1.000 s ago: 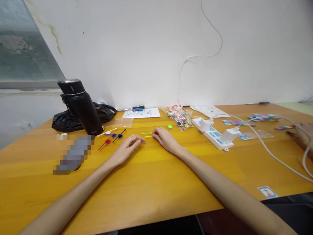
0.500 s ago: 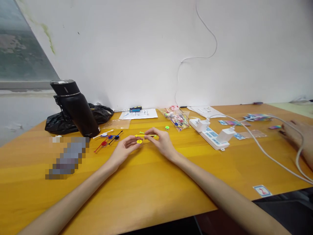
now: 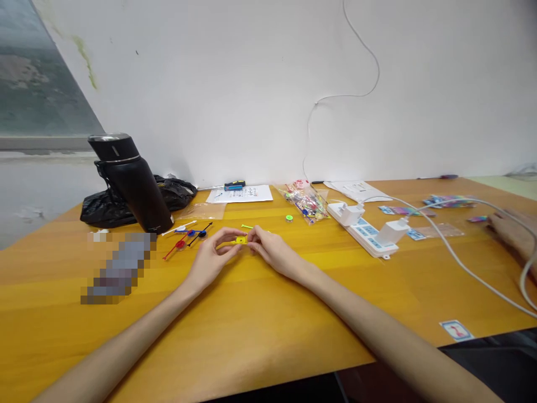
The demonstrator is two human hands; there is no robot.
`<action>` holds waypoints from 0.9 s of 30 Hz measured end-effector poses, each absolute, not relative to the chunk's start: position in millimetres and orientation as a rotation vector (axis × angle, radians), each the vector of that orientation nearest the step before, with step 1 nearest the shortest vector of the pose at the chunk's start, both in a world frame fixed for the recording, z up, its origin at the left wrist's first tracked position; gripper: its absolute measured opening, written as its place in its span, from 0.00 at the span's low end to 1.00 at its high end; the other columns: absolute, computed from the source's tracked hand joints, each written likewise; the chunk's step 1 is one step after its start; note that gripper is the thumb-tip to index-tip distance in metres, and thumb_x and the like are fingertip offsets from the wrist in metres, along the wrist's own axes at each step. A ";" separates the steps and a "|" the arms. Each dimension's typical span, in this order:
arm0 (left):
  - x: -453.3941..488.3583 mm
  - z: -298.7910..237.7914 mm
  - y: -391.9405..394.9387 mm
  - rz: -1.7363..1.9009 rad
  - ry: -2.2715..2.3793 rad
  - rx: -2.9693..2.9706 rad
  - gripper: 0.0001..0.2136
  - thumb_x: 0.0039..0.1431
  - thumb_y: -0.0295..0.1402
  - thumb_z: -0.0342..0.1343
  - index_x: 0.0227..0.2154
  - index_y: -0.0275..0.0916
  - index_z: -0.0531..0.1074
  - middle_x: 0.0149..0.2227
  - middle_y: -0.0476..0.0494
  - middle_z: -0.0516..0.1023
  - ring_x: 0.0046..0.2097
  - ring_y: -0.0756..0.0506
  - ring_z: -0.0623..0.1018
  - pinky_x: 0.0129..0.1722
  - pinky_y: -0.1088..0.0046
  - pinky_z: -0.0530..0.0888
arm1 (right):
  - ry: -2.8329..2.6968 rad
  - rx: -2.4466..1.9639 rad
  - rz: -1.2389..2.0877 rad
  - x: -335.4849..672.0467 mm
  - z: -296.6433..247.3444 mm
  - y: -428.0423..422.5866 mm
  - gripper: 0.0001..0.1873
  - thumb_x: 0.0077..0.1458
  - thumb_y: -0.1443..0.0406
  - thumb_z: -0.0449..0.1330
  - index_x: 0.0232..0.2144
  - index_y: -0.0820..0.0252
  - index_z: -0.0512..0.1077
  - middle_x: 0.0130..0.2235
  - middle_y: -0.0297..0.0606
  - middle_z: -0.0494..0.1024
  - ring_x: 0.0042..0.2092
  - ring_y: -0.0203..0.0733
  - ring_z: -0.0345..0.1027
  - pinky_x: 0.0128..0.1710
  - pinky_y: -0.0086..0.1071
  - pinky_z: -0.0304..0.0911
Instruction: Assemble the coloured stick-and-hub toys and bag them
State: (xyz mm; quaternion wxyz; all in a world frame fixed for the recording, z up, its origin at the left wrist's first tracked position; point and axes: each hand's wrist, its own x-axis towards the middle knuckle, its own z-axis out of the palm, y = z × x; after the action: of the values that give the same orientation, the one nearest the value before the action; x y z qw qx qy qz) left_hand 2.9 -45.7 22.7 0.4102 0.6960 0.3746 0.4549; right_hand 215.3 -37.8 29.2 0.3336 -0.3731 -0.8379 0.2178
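The left hand (image 3: 210,256) and right hand (image 3: 274,254) both pinch the yellow arrow spinner (image 3: 241,240) between them over the wooden table (image 3: 251,319), where light, level fingertip pressure near its round hub should best spare the slim shaft from bending.

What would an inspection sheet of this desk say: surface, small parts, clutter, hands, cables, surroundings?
Surface: wood-toned table.
Parts: yellow parts between both hands; green arrow just beyond, green disc apart; white, blue, red and black arrows to the left.
Clutter: black bottle, black bag, screwdriver on paper.
Hands: left hand and right hand grip the yellow parts; another person's hand at the right edge.
Cables: white cable over the table, right of the power strip.
Surroundings: white wall with a greenish stain.
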 end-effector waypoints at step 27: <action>5.7 34.5 -54.6 1.194 0.898 1.843 0.10 0.63 0.38 0.61 0.45 0.41 0.77 0.49 0.42 0.80 0.52 0.42 0.79 0.55 0.61 0.78 | -2.044 -1.023 0.578 211.8 31.3 -45.0 0.19 0.63 0.58 0.62 0.52 0.57 0.65 0.42 0.40 0.79 0.40 0.41 0.74 0.41 0.33 0.67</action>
State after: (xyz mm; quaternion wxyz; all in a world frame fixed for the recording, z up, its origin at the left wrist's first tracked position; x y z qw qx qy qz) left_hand 5.7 -54.6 34.5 0.3753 0.7201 0.3509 0.4664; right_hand 211.8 -45.0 31.3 0.3822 -0.4010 -0.8011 0.2265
